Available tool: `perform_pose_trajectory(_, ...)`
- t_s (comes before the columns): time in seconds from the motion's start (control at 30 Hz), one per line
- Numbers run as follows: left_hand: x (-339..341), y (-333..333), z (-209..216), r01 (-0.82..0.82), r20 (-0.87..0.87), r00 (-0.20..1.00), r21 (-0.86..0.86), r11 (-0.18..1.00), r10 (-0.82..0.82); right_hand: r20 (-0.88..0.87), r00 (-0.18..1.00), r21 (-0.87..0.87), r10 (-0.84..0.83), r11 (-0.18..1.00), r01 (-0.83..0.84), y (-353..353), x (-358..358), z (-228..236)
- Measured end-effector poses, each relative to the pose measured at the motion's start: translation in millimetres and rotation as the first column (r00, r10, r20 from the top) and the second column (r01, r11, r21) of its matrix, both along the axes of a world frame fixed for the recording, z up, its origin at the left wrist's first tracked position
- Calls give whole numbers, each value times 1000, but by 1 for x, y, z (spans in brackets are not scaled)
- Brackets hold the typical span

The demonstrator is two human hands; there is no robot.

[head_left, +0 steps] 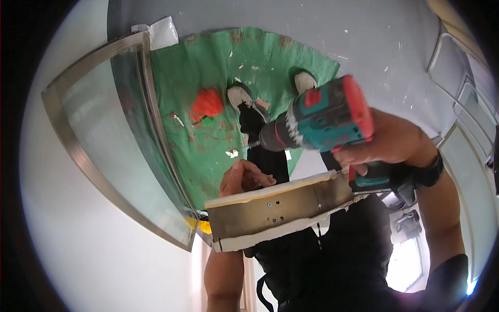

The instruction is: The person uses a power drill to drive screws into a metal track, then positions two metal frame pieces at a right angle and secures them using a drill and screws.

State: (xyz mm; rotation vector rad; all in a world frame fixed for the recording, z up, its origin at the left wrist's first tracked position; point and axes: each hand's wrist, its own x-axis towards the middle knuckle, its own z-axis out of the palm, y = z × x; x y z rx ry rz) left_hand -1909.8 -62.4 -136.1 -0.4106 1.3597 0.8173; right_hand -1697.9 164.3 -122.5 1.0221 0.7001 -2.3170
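Note:
My right hand [387, 140] is wrapped round the grip of a teal, black and red cordless drill [330, 117]. The drill's chuck points left, with a thin bit at its front. Below the chuck, my left hand [244, 178] shows curled fingers with the thumb raised. What those fingers hold, if anything, is hidden. A metal channel [291, 206] with ragged white edges and several small holes crosses in front of my left wrist. One hole seems to have a screw head in it. I cannot tell what supports the channel.
A metal-framed glass panel [96, 119] stands at the left by a white wall. Green sheeting [192, 161] covers part of the grey floor [291, 26], with a red bag [207, 104] and white scraps on it. Bent metal tubing [442, 78] is at the right.

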Motion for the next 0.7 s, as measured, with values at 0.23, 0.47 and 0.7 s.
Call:
perform_pose_trajectory(0.23,-42,-105,13,110,-115,990,304,946,-78,82,992,50,-92,995,88,11,25,26)
perform_pose_trajectory(0.47,-63,-179,26,586,-487,766,264,766,-419,-211,975,143,-69,985,100,-2,54,25)
perform_pose_trajectory(0.7,-26,-90,33,588,-88,796,348,730,-599,-265,964,155,22,988,20,-6,62,44)
